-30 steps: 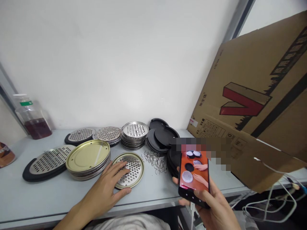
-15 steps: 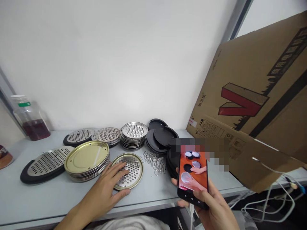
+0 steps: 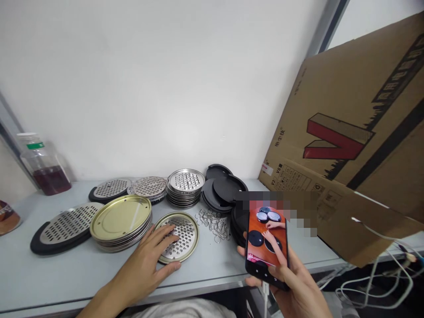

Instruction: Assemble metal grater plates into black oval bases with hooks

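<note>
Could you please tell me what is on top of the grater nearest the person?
The left hand rests partly on the grater. The grater's right part shows, while whatever lies beneath the hand is covered.

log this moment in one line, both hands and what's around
left hand: open on grater | right hand: holding phone | clips: right of grater | gold lid: atop stack

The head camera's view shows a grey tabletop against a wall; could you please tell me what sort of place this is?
Probably a small workshop bench: a stack of metal grater discs, a pile of small metal fittings and black round plates sit grouped by kind.
</note>
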{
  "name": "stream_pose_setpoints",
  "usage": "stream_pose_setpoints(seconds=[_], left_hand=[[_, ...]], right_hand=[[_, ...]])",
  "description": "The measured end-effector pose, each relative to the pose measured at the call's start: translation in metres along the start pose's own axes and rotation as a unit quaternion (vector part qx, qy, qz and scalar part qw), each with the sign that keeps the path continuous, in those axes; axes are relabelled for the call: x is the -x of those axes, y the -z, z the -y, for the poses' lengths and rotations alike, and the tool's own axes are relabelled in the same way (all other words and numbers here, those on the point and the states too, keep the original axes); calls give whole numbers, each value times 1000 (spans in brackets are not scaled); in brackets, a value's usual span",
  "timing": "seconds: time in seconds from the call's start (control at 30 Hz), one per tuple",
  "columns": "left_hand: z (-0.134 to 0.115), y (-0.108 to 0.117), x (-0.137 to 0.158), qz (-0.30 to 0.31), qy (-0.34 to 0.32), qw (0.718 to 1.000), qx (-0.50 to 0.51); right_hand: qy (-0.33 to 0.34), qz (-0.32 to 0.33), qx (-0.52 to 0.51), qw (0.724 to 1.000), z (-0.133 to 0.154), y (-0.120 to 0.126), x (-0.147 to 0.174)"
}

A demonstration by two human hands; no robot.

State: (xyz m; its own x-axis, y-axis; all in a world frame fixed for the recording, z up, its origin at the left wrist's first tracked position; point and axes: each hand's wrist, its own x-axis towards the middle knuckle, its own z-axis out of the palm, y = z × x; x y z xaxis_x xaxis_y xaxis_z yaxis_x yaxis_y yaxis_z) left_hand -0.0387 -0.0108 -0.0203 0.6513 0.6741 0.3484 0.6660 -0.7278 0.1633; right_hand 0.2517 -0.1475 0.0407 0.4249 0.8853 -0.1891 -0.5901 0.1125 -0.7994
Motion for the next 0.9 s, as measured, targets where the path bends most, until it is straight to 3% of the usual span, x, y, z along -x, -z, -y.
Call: stream_pose_setpoints(seconds=[0.9], left_hand=[[1,-3,2,-19,-2,1000,7]], right_hand=[[3,4,43,999,0,-4,0]])
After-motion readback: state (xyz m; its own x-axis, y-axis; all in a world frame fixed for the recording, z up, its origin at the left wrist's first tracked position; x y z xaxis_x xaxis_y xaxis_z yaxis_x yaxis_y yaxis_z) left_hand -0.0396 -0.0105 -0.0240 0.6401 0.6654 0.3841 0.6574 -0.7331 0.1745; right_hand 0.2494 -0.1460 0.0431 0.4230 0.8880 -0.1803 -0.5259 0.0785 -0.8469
